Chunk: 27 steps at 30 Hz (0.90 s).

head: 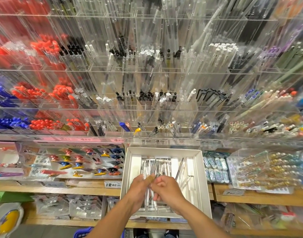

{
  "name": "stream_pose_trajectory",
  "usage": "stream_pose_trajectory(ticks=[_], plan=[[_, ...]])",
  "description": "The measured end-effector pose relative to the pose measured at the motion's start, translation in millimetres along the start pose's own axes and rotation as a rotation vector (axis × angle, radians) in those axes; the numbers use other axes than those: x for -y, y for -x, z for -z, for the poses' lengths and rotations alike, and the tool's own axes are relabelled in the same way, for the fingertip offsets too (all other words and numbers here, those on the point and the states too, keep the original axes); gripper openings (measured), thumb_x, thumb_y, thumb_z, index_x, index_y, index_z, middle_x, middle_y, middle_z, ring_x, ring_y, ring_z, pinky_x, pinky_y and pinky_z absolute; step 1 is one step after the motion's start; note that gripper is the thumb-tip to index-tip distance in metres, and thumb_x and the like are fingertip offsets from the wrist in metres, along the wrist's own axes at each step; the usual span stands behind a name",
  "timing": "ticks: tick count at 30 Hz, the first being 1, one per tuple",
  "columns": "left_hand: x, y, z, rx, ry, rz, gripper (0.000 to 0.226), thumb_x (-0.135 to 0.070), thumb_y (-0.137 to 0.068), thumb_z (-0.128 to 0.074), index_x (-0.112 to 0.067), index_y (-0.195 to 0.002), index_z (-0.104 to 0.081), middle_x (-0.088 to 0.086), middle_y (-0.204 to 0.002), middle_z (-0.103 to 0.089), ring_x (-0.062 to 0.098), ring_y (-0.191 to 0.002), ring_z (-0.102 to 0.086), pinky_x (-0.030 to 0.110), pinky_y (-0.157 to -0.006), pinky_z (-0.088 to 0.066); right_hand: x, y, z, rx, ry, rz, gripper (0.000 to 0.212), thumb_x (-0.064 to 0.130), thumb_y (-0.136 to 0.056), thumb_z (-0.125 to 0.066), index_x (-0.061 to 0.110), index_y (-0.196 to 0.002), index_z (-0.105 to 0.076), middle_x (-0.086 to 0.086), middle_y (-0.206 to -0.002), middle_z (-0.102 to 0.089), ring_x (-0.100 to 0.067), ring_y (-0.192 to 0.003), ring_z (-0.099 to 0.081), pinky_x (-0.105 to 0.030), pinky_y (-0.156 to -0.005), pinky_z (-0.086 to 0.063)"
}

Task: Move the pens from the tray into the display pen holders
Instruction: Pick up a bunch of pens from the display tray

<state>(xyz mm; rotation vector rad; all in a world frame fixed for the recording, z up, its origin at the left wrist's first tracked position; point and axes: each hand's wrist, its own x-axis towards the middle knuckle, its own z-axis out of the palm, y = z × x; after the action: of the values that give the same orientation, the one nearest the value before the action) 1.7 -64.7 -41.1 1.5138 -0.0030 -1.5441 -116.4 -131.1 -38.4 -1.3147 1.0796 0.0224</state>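
A white cardboard tray point(130, 162) rests on the wooden shelf below the display and holds several clear pens point(161, 166). Over its near half, my left hand point(140, 189) grips a bundle of clear pens point(151, 200) that hangs down from its fist. My right hand point(167, 189) is beside it with curled fingers on the same bundle. Above the tray rise tiered clear acrylic pen holders point(164, 133) with red, blue, black, white and clear pens standing in them. A nearly empty compartment point(145, 133) sits just above the tray's far edge.
Left of the tray lies a card of small figurine clips point(82, 160). To its right are a box of erasers point(216, 167) and a clear box of glittery pens point(267, 170). Price tags line the shelf edge. Packaged goods hang on the lower shelf point(70, 206).
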Motion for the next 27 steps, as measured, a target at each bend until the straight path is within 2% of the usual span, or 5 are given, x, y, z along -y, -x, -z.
stream_pose_trajectory(ticks=[3,7,16,21,27], plan=[[-1.8,-3.5,-1.2,-0.100,-0.036,0.001,0.027,-0.028,-0.100,-0.055,-0.005,-0.114,-0.054,0.006,-0.101,-0.062,0.021,-0.109,-0.054,0.037,-0.098,-0.044,-2.2,-7.9,5.7,-0.045,0.055,0.021,0.006,0.027,-0.089,-0.069,0.021,-0.089,-0.068,0.001,-0.074,-0.073,-0.012,-0.059,-0.067,-0.029,-0.063,-0.059],[-9.4,-6.6,9.4,-0.252,0.009,0.027,0.035,-0.021,-0.103,-0.051,0.006,-0.125,-0.053,0.006,-0.073,-0.052,0.016,-0.060,-0.051,0.028,-0.052,-0.047,-12.3,-32.6,29.7,-0.295,0.480,-0.036,0.006,0.024,-0.093,-0.062,0.018,-0.095,-0.062,0.013,-0.080,-0.060,-0.008,-0.070,-0.061,-0.021,-0.064,-0.048],[-10.6,0.2,11.0,-0.243,0.019,0.038,0.023,-0.015,-0.102,-0.050,0.001,-0.117,-0.056,0.008,-0.078,-0.055,0.018,-0.065,-0.050,0.031,-0.057,-0.044,-17.9,-52.8,18.2,-0.238,1.035,-0.201,0.017,0.006,-0.085,-0.054,0.017,-0.072,-0.056,0.005,-0.063,-0.051,-0.016,-0.064,-0.056,-0.026,-0.055,-0.043],[-9.4,1.3,10.6,-0.241,0.030,0.036,0.023,-0.013,-0.102,-0.050,0.000,-0.122,-0.053,0.009,-0.081,-0.056,0.018,-0.067,-0.051,0.030,-0.058,-0.044,-18.5,-56.2,17.4,-0.314,0.987,-0.213,0.022,0.017,-0.090,-0.058,0.012,-0.110,-0.049,0.003,-0.081,-0.054,-0.015,-0.067,-0.052,-0.026,-0.054,-0.039],[-13.0,2.5,11.3,-0.241,0.025,0.044,0.025,-0.011,-0.103,-0.048,0.001,-0.124,-0.053,0.011,-0.086,-0.057,0.020,-0.071,-0.053,0.030,-0.061,-0.046,-22.5,-60.9,11.6,-0.367,0.926,-0.261,0.034,0.019,-0.090,-0.060,0.009,-0.118,-0.044,0.005,-0.077,-0.051,-0.009,-0.058,-0.047,-0.023,-0.045,-0.032]])
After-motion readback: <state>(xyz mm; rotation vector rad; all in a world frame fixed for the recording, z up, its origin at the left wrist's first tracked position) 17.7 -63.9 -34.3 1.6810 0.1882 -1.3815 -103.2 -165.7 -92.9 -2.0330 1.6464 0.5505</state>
